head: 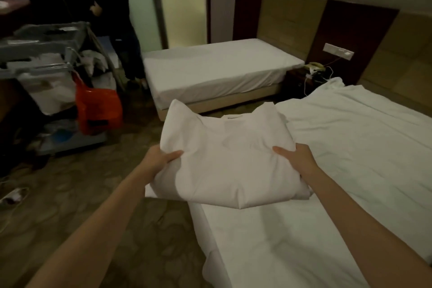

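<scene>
**Holding the folded linen over the bed's corner**

Both hands held a thick bundle of folded linen [224, 159] in the air. It hung above the foot-end corner of the near bed [350, 147], with its left part out over the carpet [93, 194]. A shadow on the mattress below suggested that the bundle was not resting on it.

The left hand [161, 161] gripped the bundle's left edge, thumb laid on top and the other fingers hidden underneath. The right hand [297, 161] clasped the right edge the same way, thumb flat on the cloth and the remaining fingers out of sight below. The near bed wore a loosely spread, wrinkled white sheet.

The step in hand looked like bringing fresh linen to the bed, with no unfolding begun. The next move would likely call for lowering the bundle onto the mattress, well in from the corner so that it could not slide off to the carpet. After that, one hand would need to come free to find a loose edge to open.

Across the aisle stood a far bed [210, 65], already sheeted. At the left were a housekeeping cart [46, 54] with an orange bag [98, 105] hanging on it, and another person [114, 18] standing beside it.
</scene>
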The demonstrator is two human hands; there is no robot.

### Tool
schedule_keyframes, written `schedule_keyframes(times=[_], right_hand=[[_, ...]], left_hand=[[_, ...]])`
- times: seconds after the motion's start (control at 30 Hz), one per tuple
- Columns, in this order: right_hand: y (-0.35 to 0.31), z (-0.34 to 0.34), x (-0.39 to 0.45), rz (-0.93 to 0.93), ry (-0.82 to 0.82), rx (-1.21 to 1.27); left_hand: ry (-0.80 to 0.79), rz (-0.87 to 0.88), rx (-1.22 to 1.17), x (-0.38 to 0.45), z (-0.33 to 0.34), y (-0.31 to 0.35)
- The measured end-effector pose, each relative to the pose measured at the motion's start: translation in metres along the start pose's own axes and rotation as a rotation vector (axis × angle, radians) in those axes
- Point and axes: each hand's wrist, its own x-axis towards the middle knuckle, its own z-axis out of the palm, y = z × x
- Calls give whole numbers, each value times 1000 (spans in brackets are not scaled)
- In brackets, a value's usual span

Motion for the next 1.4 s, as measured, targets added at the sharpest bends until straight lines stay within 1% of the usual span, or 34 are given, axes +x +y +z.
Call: schedule_keyframes(times=[0.2, 0.33, 0.43, 0.6, 0.8, 0.93, 1.07, 1.17, 1.27, 1.4], right_hand=[[7, 7, 12, -6, -10, -26], [19, 30, 22, 0, -16, -33], [29, 55, 31, 51, -17, -23], [33, 107, 57, 105, 14, 19], [31, 173, 79, 172, 110, 99], [32, 209, 87, 205, 192, 139], [32, 224, 106, 276, 238, 137], [31, 222, 132, 295, 281, 101], [35, 215, 172, 302, 292, 12], [39, 202, 234, 303, 322, -38]], left_hand=[[16, -3, -12, 2, -1, -9], [40, -18, -15, 13, -6, -26], [44, -47, 2, 29, -17, -37], [-19, -60, 40, 85, -49, -42], [-110, -40, 140, 169, -95, -30], [-182, -22, 171, 219, -112, -26], [-240, -16, 170, 264, -105, -25], [-292, -27, 145, 297, -87, -27], [-314, -58, 121, 336, -64, -29], [-335, -80, 86, 397, -22, -24]])
